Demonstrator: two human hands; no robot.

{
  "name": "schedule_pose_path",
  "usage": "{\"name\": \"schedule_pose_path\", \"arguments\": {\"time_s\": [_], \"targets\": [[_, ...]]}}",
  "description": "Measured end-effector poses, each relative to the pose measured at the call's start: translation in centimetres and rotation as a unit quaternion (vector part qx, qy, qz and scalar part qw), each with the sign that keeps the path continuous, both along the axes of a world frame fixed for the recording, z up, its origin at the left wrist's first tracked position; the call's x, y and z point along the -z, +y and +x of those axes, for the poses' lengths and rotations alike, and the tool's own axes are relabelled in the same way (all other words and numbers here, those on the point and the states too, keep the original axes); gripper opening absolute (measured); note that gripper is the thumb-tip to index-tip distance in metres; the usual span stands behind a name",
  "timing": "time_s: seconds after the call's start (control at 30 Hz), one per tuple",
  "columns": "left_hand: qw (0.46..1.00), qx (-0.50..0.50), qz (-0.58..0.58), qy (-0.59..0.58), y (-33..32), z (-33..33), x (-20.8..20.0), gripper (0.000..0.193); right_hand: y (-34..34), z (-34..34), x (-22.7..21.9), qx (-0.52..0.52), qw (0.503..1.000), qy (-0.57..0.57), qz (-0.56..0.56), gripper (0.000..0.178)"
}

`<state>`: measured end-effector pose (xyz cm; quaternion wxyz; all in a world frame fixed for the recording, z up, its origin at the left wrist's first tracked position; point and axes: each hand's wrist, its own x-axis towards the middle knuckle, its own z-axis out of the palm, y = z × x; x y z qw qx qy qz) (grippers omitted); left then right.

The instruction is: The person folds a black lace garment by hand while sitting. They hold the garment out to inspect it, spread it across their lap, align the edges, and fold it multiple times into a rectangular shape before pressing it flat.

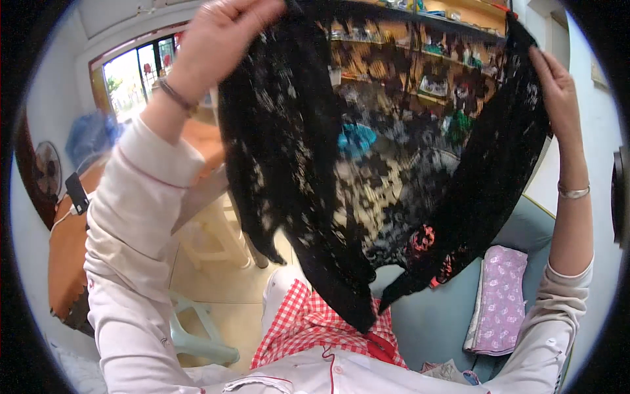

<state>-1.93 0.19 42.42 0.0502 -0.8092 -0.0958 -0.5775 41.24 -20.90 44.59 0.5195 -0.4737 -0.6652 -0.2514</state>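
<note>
A black see-through lace garment (282,131) hangs spread in front of me, its lower points reaching down over my lap. Up at the top left, my left hand (213,43) is closed on its upper edge, slightly blurred and partly cut off by the picture's rim. On the other side my right hand (558,92) pinches the garment's upper right corner between thumb and fingers. A small reddish-orange piece (510,14) shows at that corner; I cannot tell what it is. Pinkish-red patches show at the garment's lower right. A red-and-white checked cloth (289,322) covers my lap.
To the right, a folded purple-pink patterned cloth (502,295) lies on a grey-blue sofa (426,328). At left are a pale green plastic stool (203,338), a brown table (69,276), a dark phone-like device (77,194) and a fan (47,167). Filled shelves (482,46) stand behind the lace.
</note>
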Motion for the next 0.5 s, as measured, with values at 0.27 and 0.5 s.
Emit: {"name": "schedule_pose_path", "arguments": {"time_s": [0.27,0.5], "targets": [[0.989,-0.108,0.093,-0.044,-4.2,1.4,-1.9,0.027,-0.9,-4.2,1.3,0.16,0.981,-0.084,0.063,0.026],[0.981,0.012,0.127,-0.149,-14.1,-2.3,-4.8,0.019,-7.1,-4.0,-2.1,0.033,0.948,-0.024,0.316,0.032]]}}
